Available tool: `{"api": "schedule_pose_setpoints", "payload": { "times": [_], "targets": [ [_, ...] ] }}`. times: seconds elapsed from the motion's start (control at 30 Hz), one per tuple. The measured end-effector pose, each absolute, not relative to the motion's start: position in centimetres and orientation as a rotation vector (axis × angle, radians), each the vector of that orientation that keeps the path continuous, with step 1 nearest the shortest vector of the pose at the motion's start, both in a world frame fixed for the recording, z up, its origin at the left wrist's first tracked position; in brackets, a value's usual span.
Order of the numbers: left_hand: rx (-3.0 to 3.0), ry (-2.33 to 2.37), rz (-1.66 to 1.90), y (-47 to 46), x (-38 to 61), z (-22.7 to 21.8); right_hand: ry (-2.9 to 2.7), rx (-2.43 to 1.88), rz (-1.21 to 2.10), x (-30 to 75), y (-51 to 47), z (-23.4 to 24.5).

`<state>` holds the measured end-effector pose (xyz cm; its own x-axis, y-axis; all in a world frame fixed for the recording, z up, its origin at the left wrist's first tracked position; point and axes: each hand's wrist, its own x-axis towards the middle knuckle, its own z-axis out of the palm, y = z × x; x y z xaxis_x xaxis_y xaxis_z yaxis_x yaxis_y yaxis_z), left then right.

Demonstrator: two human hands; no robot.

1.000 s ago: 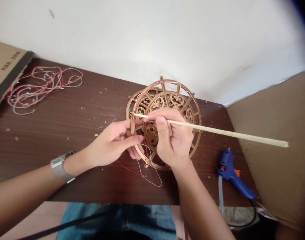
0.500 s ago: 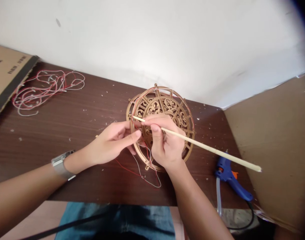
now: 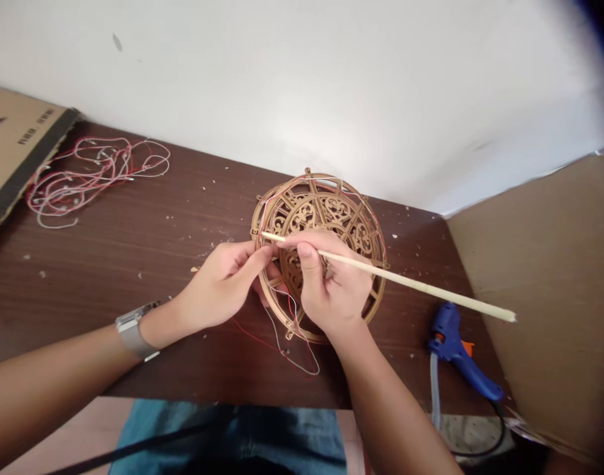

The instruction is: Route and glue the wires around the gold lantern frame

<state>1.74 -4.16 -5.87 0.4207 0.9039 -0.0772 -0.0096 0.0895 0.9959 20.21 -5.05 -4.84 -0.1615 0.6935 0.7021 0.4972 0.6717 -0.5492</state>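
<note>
A round, gold-brown openwork frame (image 3: 337, 210) with scroll patterns rests on the dark table in front of me. Thin red and white wires (image 3: 302, 365) run along its rim and loop loosely off its near left side. My right hand (image 3: 334, 280) grips a pale wooden stick (image 3: 430, 289) like a pen, its tip touching the frame's left rim by the wire. My left hand (image 3: 232, 280) pinches the left rim, thumb on top close to the stick's tip. Its other fingers are partly hidden under the ring, so whether wire is also in the pinch is unclear.
A tangled bundle of red and white wires (image 3: 101, 175) lies at the back left beside a cardboard piece (image 3: 22, 142). To the right, a blue glue gun (image 3: 457, 353) with its glue stick and cord lies by a cardboard panel (image 3: 544, 264). White scraps dot the table (image 3: 108, 270).
My left thumb has moved up and inward along the rim toward the stick's tip. The stick's far end has risen slightly; its tip stays at the left rim.
</note>
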Motion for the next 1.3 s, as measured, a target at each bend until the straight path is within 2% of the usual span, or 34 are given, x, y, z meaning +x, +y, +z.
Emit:
{"api": "schedule_pose_setpoints", "payload": {
  "times": [0.5, 0.87, 1.07, 1.3],
  "targets": [
    [1.252, 0.873, 0.804, -4.2, 1.8, -5.9, -1.779, -0.969, 0.093, 19.9, -5.2, -5.1],
    [1.19, 0.871, 0.771, -4.4, 1.9, -6.0, -1.626, -1.032, 0.221, 20.1, -5.2, -5.3],
    [1.181, 0.872, 0.768, -4.3, 1.9, -6.0, -1.672, -0.908, 0.342, 20.3, -5.0, -5.3],
    [1.158, 0.916, 0.756, -4.3, 2.1, -5.6, -1.627, -1.055, 0.181, 21.5, -4.4, -5.3]
  ]
}}
